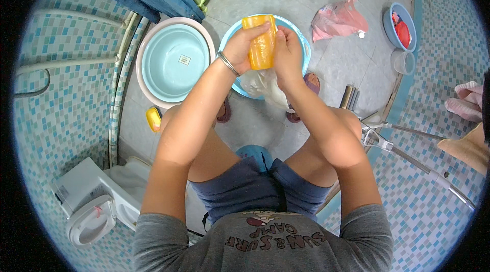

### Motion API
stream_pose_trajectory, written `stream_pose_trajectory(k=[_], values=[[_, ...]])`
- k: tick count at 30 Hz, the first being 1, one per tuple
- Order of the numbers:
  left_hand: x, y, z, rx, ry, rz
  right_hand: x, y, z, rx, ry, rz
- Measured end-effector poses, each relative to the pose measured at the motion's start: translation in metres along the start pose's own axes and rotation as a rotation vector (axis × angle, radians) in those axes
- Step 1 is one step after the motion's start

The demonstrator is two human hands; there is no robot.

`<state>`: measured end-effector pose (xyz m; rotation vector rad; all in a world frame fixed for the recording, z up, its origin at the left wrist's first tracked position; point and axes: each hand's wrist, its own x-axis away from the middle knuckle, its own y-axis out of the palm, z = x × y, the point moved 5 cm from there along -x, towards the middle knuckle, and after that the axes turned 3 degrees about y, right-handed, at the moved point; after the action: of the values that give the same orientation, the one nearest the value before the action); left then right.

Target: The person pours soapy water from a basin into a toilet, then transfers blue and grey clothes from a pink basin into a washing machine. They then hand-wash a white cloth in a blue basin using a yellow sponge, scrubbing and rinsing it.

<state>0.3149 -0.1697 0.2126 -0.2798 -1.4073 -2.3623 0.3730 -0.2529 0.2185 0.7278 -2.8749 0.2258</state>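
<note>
Over a light-blue basin [302, 55], my two hands hold up what looks like a large yellow-orange bar of soap [262, 42] with a glossy surface. My left hand [244, 47] is wrapped round its left side, thumb across the upper face. At the bar's right edge, my right hand [288, 57] has its fingers bent and closed against it. A whitish, partly see-through thing [268, 88] lies below the hands at the basin's near rim; whether it is a cloth or a bag I cannot tell.
Left of the basin stand a pale-blue basin [176, 63] and, around it, a pinkish one [144, 85]. A small yellow block [153, 119] lies nearby. To the right are a pink plastic bag [337, 21], a blue tub [390, 27], a clear cup [403, 62] and metal poles [408, 157].
</note>
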Motion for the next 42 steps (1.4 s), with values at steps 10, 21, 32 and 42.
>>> stream_pose_trajectory(k=[10,21,32,42], values=[[0.014,0.007,-0.002,0.187,0.161,0.086,-0.018,-0.004,-0.007,-0.198,0.226,0.016],[0.045,-0.072,0.114,0.298,0.516,0.133,-0.013,-0.016,-0.03,0.204,0.226,-0.41],[0.245,-0.291,0.147,0.075,0.658,0.685,-0.001,0.0,-0.04,0.392,0.227,-0.413],[0.277,-0.455,-0.042,0.448,0.479,1.088,-0.006,0.028,-0.022,0.236,0.28,-0.328]])
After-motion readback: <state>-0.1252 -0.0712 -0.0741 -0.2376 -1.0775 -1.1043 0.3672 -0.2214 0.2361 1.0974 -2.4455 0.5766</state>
